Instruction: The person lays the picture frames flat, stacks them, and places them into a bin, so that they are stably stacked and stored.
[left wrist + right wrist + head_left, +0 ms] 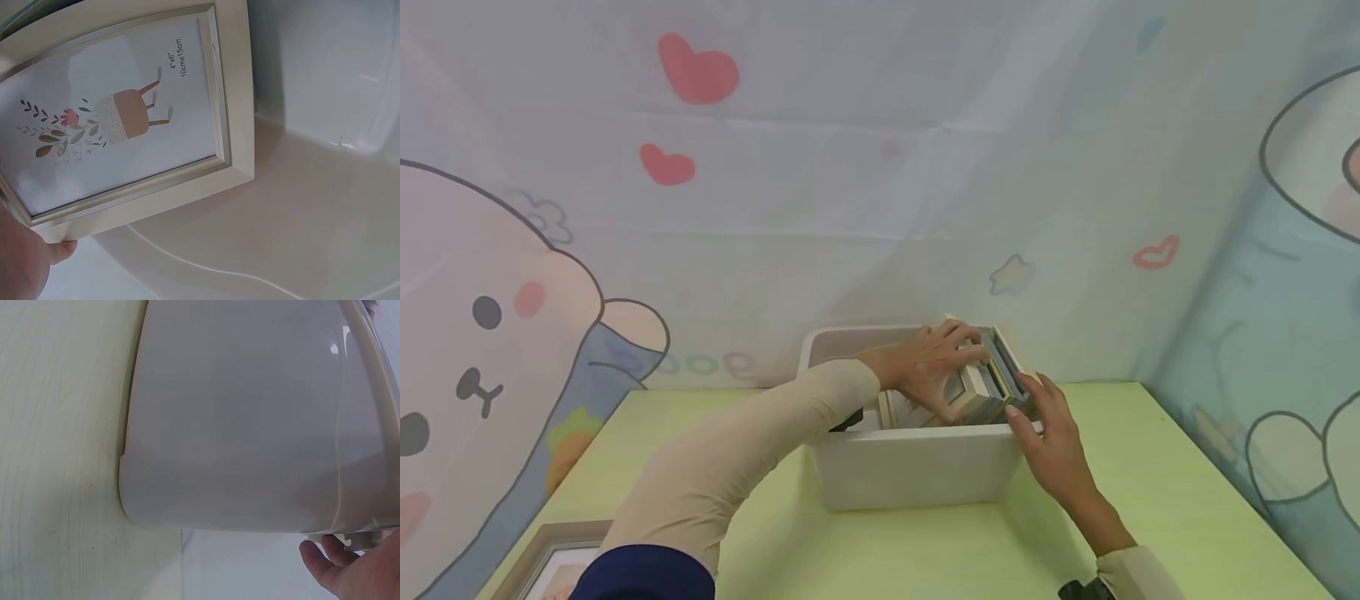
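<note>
A white plastic bin (917, 471) stands on the table with several picture frames (1000, 367) packed upright in its right part. My left hand (928, 367) reaches down into it, fingers and thumb spread across a cream picture frame (973, 387) and gripping it. In the left wrist view, a cream picture frame (240, 94) shows a printed insert of a flower vase, with my left thumb (61, 251) at its edge. My right hand (1052, 442) holds the bin's front right corner, fingers at the rim. In the right wrist view, those fingers (319, 565) bend against the bin's edge.
Another picture frame (561, 558) lies at the table's near left, partly covered by my left sleeve (737, 458). The pale green table (880, 554) ends at the back against a printed cloth (880, 208), which also hangs along both sides.
</note>
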A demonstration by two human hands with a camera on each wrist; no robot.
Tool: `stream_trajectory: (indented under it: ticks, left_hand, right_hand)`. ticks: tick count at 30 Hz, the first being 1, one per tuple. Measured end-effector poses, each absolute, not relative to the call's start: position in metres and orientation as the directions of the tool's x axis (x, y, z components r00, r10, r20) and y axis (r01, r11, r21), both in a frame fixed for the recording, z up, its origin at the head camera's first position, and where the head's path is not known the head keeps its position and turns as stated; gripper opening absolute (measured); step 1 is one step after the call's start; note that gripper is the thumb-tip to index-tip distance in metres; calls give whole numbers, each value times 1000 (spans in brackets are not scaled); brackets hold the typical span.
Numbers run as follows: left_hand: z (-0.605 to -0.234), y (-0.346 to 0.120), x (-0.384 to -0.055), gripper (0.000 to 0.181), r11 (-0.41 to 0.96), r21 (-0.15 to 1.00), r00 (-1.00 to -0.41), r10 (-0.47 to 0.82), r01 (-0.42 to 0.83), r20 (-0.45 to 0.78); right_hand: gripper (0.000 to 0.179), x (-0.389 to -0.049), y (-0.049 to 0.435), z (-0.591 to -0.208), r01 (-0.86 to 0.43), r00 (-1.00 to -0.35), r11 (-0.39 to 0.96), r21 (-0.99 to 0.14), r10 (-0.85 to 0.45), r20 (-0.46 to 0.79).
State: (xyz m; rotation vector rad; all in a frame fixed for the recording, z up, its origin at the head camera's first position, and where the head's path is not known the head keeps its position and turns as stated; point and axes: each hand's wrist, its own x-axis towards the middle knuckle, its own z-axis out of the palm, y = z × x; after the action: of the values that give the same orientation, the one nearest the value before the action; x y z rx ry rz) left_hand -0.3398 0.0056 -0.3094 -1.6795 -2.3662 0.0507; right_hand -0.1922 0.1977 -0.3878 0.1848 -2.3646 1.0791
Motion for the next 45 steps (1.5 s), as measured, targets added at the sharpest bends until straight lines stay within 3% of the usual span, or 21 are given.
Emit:
stream_trajectory:
  ticks: [15, 31, 45]
  left_hand:
    - [-317, 10, -345, 95, 327, -95, -307, 935, 940, 179]
    - [-324, 5, -346, 86, 263, -28, -252, 946, 964, 203]
    - [-323, -4, -344, 87, 287, 87, -297, 942, 954, 153]
  right_hand:
    - [49, -193, 202, -387, -312, -852, 669, -674, 116, 510]
    - [49, -192, 198, -386, -307, -859, 658, -688, 120, 498]
    - [49, -195, 195, -390, -335, -840, 673, -659, 103, 533]
